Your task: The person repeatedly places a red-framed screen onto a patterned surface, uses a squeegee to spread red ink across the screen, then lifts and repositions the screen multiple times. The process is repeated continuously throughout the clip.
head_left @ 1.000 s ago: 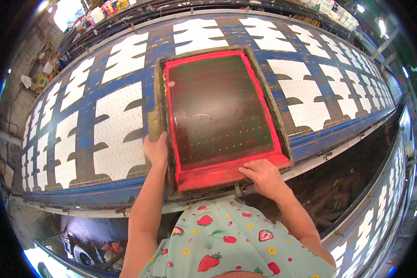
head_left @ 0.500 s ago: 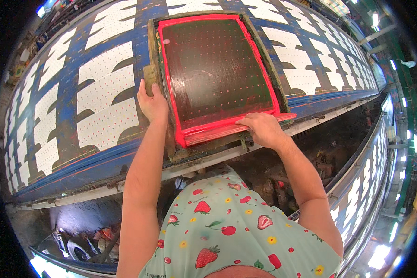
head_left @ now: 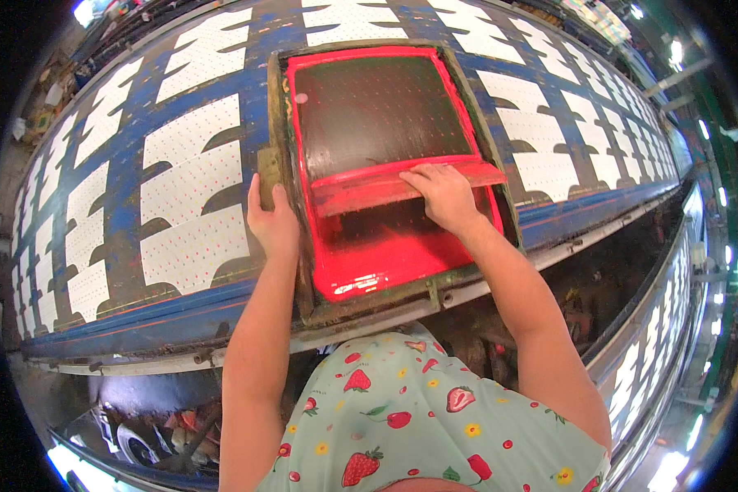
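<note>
A wooden-framed printing screen with a dark mesh and red-stained edges lies flat on a long blue printing table. My left hand presses on the frame's left side. My right hand grips a red-coated squeegee that lies across the mesh about halfway up the screen. Wet red ink pools in the near part of the screen, below the squeegee.
White fabric pieces with small red dots lie in rows along the table on both sides of the screen. A metal rail runs along the table's near edge. Below it are dark clutter and a second printed table at right.
My right hand has pushed the squeegee from the near end of the screen to about mid-screen, leaving wet red ink behind it. My left hand stays on the frame's left side.
</note>
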The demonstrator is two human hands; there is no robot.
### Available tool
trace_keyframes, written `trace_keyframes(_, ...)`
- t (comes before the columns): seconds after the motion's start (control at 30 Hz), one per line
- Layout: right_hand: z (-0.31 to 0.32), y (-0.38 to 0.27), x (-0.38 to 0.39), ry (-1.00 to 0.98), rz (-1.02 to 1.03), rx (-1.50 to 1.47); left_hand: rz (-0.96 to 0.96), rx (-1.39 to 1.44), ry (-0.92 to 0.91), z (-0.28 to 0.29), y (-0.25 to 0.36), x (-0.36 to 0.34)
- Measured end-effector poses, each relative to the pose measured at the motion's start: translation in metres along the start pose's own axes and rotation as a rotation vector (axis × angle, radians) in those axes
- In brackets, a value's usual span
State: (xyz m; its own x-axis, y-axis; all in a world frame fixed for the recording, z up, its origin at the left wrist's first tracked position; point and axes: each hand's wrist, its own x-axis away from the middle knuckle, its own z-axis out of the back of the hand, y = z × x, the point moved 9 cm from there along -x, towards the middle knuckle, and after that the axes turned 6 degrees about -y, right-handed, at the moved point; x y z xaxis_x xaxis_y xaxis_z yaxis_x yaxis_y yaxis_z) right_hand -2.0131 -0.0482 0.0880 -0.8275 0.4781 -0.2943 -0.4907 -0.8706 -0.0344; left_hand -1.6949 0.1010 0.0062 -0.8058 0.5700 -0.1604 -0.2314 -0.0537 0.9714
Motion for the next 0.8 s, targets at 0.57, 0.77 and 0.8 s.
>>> trace_keyframes(0.57, -0.101, 0.188, -0.279, -0.094, -0.010, 0.056, 0.085, -0.152, -0.035, -0.001, 0.020, 0.007)
trace_keyframes(0.77, -0.098, 0.215, -0.328, -0.192, -0.058, 0.085, 0.109, -0.189, -0.028, 0.001, 0.018, 0.008)
trace_keyframes(0.8, -0.098, 0.216, -0.331, -0.188, -0.049, 0.099, 0.129, -0.198, -0.022, 0.002, 0.015, 0.008)
